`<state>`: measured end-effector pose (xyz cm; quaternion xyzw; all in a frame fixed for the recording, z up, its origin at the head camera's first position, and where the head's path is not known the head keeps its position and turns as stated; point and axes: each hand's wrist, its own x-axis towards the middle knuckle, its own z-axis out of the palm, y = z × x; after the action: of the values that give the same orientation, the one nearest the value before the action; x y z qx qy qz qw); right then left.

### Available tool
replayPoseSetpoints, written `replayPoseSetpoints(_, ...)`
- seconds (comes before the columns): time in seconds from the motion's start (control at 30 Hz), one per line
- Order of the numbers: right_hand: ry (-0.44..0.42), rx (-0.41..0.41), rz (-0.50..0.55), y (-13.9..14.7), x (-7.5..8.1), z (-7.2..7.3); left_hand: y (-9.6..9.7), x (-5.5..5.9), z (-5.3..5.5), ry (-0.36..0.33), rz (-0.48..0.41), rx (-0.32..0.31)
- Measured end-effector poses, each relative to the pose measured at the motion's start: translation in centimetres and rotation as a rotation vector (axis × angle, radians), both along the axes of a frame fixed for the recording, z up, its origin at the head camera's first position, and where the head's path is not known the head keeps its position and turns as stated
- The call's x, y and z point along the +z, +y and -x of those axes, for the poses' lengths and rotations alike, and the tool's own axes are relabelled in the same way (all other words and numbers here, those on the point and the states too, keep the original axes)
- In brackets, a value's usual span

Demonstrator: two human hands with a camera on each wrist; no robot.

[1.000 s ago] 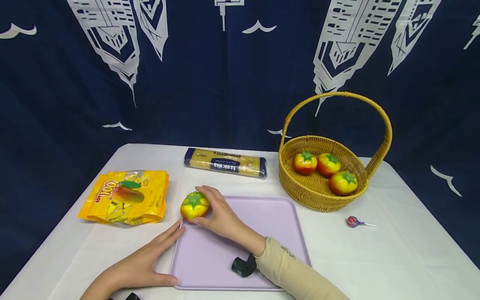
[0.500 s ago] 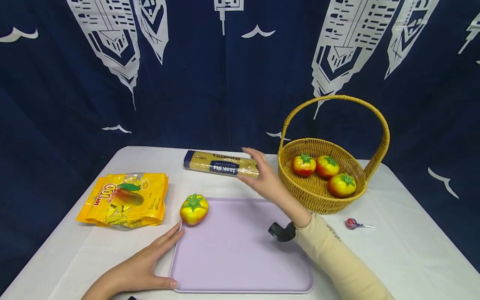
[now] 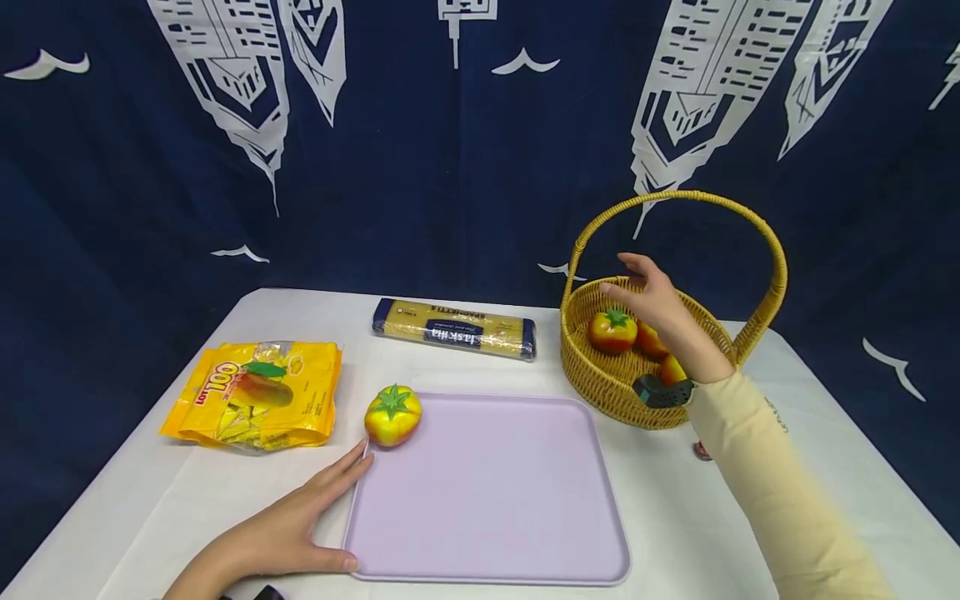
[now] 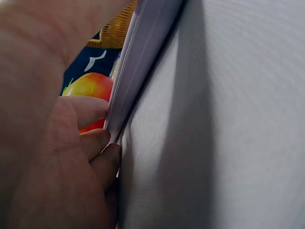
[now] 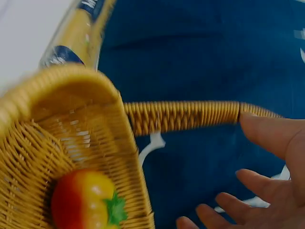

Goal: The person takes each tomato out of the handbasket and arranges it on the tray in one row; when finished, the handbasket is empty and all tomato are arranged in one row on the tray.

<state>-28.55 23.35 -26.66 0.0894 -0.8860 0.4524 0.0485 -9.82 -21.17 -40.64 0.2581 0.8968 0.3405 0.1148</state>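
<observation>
My left hand rests with spread fingers along the left edge of the lilac tray; in the left wrist view its fingertips touch the tray's side. At the tray's far left corner sits a yellow-red toy tomato with a green leaf top. My right hand is over the wicker basket, under its arched handle, holding nothing, fingers apart. Below it in the basket lie a toy tomato and two others partly hidden by the hand and wrist.
A yellow candy bag lies left of the tray. Behind the tray is a spaghetti pack. A lollipop right of the basket is mostly covered by the sleeve. A dark blue printed curtain hangs behind the table.
My right hand has let go of the tomato at the tray's corner and moved right, past the spaghetti pack, to above the basket. My left hand has stayed at the tray edge.
</observation>
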Motion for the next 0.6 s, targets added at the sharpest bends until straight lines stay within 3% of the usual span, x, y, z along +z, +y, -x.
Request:
replayPoseSetpoints(0.17, -0.178, -0.022, 0.062, 1.7, -0.4, 1.2, -0.1, -0.1, -0.1, 0.021, 0.011, -0.007)
replayPoseSetpoints(0.33, -0.265, -0.050, 0.133, 2.4, -1.4, 1.9, -0.2, -0.2, 0.0, 0.040, 0.011, -0.011)
replayPoseSetpoints(0.6, -0.362, -0.050, 0.198, 3.4, -3.4, 3.0, 0.0, -0.1, 0.2, -0.006, -0.002, -0.012)
